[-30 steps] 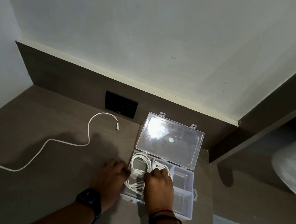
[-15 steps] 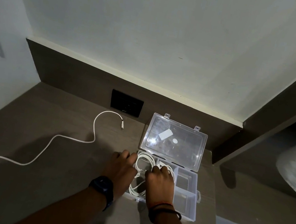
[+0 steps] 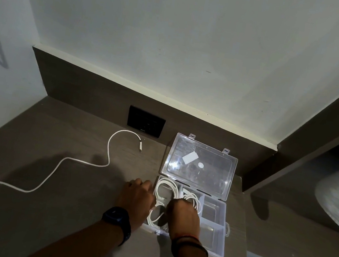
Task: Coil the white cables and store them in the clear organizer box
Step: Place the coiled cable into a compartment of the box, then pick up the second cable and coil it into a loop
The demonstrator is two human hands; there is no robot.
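1. A clear plastic organizer box [image 3: 214, 227] was observed on the dark wood-grain desk [image 3: 47, 176], its hinged lid [image 3: 200, 168] raised.
2. Coiled white cables [image 3: 166, 190] were seen in its left compartments.
3. The right hand [image 3: 184, 215] was closed on the coils inside the box.
4. The left hand [image 3: 137, 198] rested at the box's left wall; its grip could not be determined.
5. A long loose white cable [image 3: 46, 180] was noted across the desk, well apart.

Loose cable [image 3: 51, 174] crosses the desktop [image 3: 39, 230] left of box [image 3: 213, 227].
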